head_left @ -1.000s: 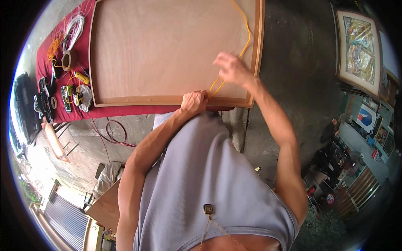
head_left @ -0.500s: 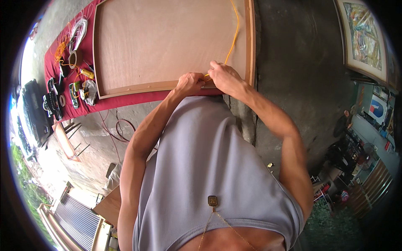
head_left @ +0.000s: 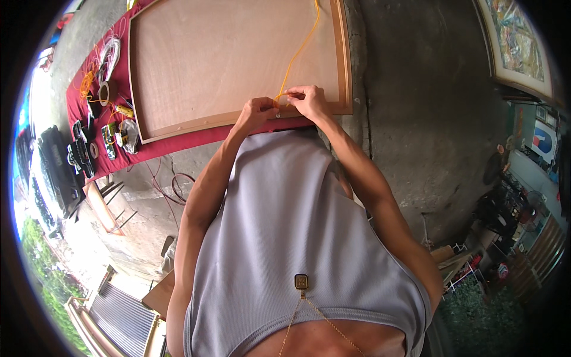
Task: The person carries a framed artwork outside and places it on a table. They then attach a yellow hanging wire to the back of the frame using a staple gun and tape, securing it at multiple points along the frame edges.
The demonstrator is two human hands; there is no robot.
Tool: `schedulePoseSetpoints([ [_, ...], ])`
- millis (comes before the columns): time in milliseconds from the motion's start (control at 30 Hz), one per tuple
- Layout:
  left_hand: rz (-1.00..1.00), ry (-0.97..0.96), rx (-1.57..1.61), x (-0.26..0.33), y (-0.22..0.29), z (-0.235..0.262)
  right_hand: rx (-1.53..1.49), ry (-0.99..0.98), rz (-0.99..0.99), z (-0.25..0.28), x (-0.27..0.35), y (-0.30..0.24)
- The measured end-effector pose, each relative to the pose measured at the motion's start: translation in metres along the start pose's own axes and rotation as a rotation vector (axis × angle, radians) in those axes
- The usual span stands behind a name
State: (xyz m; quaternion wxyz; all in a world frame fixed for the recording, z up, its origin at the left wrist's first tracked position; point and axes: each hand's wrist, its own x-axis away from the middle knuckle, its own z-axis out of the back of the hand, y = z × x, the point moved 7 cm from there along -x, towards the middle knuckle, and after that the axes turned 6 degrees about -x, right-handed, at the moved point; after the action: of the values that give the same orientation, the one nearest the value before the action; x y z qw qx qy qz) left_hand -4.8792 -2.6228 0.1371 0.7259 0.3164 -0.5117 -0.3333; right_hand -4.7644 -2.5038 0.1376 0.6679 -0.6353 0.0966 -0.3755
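Observation:
A yellow cord [head_left: 298, 52] runs down over the pale backing of a wooden frame [head_left: 196, 124] to its near rail. There it bends into a small loop between my two hands. My left hand [head_left: 259, 111] is closed, pinching the cord close to the rail. With thumb and fingertips my right hand [head_left: 308, 101] pinches the cord's other part, just right of the left hand. A small shiny fitting on the rail shows just below the cord; its kind is too small to tell.
The frame lies on a table with a red cloth [head_left: 172, 143]. On the cloth's left sit a tape roll [head_left: 104, 93], a coil of white wire [head_left: 109, 58], tangled orange cord [head_left: 87, 83] and several small tools. A framed picture [head_left: 516, 44] stands at the far right.
My right hand has shifted slightly left, its fingers now drawn into a fingertip pinch. The cord's loop has become visible between the hands, and the view has moved a little.

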Motion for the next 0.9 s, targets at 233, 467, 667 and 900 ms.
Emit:
schedulePoseSetpoints([
  [233, 0.004, 0.053, -0.098, 0.002, -0.001, 0.003, -0.199, -0.036, 0.000, -0.019, -0.012, 0.031],
  [467, -0.012, 0.072, -0.167, 0.004, 0.008, 0.004, -0.179, -0.055, -0.068, -0.027, -0.011, 0.029],
  [667, -0.058, 0.061, -0.061, 0.003, -0.008, 0.001, 0.071, -0.060, 0.055, -0.029, -0.004, 0.008],
  [900, -0.075, 0.097, -0.127, -0.002, -0.011, 0.005, 0.372, -0.115, 0.282, -0.046, 0.021, -0.019],
])
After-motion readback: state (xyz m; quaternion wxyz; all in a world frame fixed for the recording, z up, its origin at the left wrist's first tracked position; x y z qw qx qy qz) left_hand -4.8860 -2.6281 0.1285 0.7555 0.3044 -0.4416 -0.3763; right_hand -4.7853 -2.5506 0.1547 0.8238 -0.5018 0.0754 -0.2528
